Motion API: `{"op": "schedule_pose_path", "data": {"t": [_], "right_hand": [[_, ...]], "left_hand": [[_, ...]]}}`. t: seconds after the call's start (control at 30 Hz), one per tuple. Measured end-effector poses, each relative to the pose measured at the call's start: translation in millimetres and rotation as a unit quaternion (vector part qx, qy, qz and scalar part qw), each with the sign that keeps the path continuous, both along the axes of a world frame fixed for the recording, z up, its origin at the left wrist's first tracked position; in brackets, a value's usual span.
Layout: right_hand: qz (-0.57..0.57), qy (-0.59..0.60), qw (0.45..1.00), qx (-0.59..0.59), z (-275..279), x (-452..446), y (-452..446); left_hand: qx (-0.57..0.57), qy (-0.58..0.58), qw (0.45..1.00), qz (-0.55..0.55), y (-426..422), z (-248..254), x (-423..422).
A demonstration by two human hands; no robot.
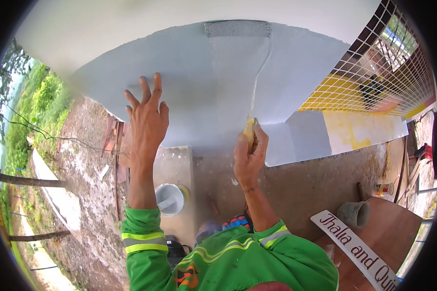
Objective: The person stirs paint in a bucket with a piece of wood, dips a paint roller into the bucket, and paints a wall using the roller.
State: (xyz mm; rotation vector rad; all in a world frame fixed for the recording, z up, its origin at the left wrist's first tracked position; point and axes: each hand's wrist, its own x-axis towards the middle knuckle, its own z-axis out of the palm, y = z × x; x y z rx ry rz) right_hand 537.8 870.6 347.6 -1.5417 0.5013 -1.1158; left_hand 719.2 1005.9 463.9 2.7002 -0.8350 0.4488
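Observation:
A paint roller [238,28] lies against the upper part of the grey-painted wall [189,63], its thin wire frame running down to a yellow handle [249,132]. My right hand [251,148] is closed around that handle. On the left, my left hand [148,111] has its fingers spread at the grey surface and holds nothing. Above the curved edge of the grey paint the wall is white.
Below stands a paint bucket [172,199] with grey paint. At the lower right are a grey bucket [353,214], a small can [384,189] and a lettered sign [354,247]. White wire mesh [369,72] is at the upper right; wooden poles [31,181] stick out at the left.

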Motion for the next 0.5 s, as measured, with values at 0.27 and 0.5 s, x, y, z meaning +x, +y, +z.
{"op": "schedule_pose_path", "data": {"t": [0.27, 0.5], "right_hand": [[0.03, -0.009, 0.996, 0.081, 11, -19, 4], [0.011, -0.035, 0.999, 0.036, 10, -33, -29]], "left_hand": [[0.004, -0.009, 1.0, -0.003, 1, -4, 3], [-0.005, 0.013, 1.0, 0.0, 1, -3, 5]]}}
